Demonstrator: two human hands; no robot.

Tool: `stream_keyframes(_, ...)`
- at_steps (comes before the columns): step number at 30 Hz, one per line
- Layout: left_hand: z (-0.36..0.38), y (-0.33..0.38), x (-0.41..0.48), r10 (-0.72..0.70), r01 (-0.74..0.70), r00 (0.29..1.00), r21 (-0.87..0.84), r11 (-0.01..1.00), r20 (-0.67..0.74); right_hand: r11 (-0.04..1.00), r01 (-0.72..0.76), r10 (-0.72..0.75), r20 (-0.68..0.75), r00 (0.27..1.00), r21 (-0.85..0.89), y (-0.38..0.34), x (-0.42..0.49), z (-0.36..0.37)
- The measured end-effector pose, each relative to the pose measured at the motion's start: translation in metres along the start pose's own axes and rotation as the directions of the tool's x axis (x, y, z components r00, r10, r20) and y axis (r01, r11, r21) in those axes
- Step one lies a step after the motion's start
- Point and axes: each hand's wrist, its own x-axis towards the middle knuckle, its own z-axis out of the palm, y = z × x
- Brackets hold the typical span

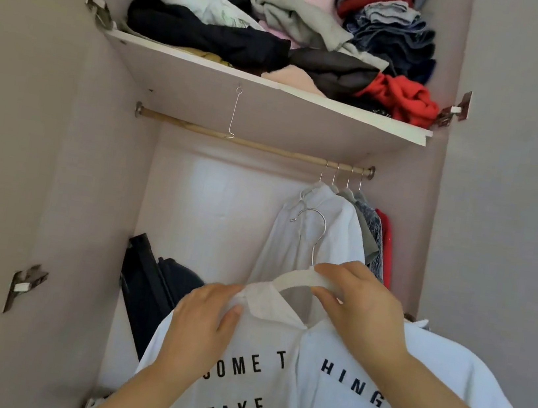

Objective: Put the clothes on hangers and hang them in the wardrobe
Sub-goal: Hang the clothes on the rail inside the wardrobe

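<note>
A white shirt (302,398) with black letters hangs in front of me on a white hanger (295,278) with a metal hook. My left hand (206,319) grips the shirt's collar on the left side. My right hand (360,303) pinches the hanger's right arm near the collar. The hook points up, well below the wooden rail (235,137) of the open wardrobe.
Several garments hang at the rail's right end, a white shirt (311,237) foremost. The shelf (275,101) above holds a heap of loose clothes. A thin wire hook (234,112) dangles under the shelf. Black objects (152,284) lean at the lower left.
</note>
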Motion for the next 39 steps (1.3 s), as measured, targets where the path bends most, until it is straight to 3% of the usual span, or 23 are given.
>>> stream_keyframes(10, 0.084, -0.083, 0.162, 0.034, -0.031, 0.999, 0.108, 0.994, -0.033, 0.997, 0.064, -0.064, -0.002, 0.998, -0.036, 0.083, 0.138, 0.139)
stream_keyframes(19, 0.13, -0.119, 0.291, 0.089, -0.066, 0.993, 0.252, 0.965, -0.08, 0.977, 0.044, -0.033, 0.054, 0.998, -0.208, 0.153, 0.27, 0.222)
stream_keyframes(27, 0.149, -0.15, 0.334, 0.131, -0.102, 0.99, 0.398, 0.912, -0.046, 0.972, -0.073, 0.078, 0.015, 0.997, -0.224, 0.181, 0.34, 0.258)
stream_keyframes(34, 0.14, -0.163, 0.358, 0.162, -0.106, 0.984, 0.473, 0.875, -0.079, 0.95, -0.106, 0.091, -0.063, 0.994, -0.295, 0.184, 0.38, 0.271)
stream_keyframes(39, 0.144, -0.168, 0.353, 0.161, -0.113, 0.985, 0.476, 0.872, -0.06, 0.939, -0.146, 0.161, 0.023, 0.987, -0.31, 0.192, 0.375, 0.294)
